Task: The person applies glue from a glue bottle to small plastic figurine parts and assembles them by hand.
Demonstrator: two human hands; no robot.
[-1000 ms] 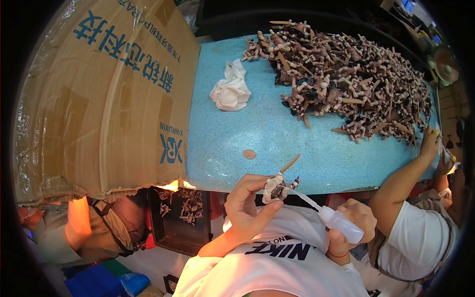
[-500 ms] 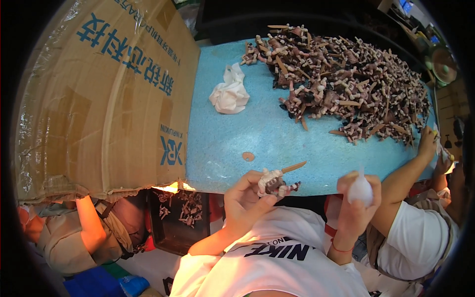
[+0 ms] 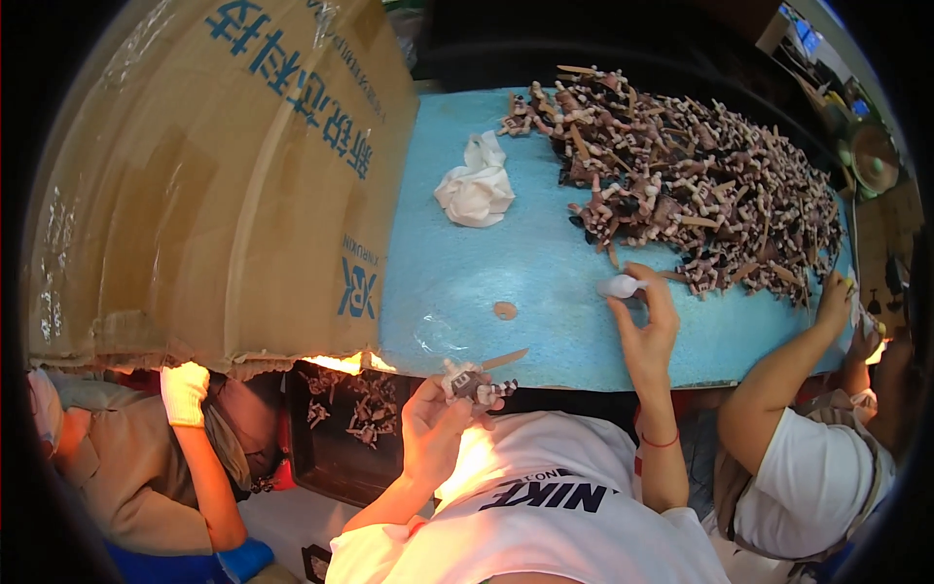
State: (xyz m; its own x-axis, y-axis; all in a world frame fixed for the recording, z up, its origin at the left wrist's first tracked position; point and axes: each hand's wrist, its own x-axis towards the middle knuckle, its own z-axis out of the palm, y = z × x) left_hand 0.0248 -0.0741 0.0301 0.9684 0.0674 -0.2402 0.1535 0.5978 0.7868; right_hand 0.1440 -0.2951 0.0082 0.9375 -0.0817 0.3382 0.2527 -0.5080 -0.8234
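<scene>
So the left hand [image 3: 428, 428] has a small figure [image 3: 477, 387] pinched between thumb and fingers, partly curled around it, right by the near edge of the surface [image 3: 438, 277]. A flat tan blade [image 3: 506, 358] sticks out of the figure toward 2 o'clock, and a striped bit points to 3.

Off at 2 o'clock from the figure, the right hand [image 3: 650, 336] has a whitish bottle [image 3: 621, 285] between thumb and fingertips, half-curled with a gap below the bottle. Can't tell if the bottle touches the surface.

At 1 o'clock from the bottle there's a massive pile [image 3: 700, 185] of similar figures, all tangled together. A crumpled tissue [image 3: 477, 185] sits at 10 o'clock from the bottle. Between 12 and 1 from the figure is a little tan disc [image 3: 505, 310]. The big cardboard box [image 3: 204, 214] is at 10 o'clock, and a dark tray [image 3: 341, 465] with more figures is around 8.
</scene>
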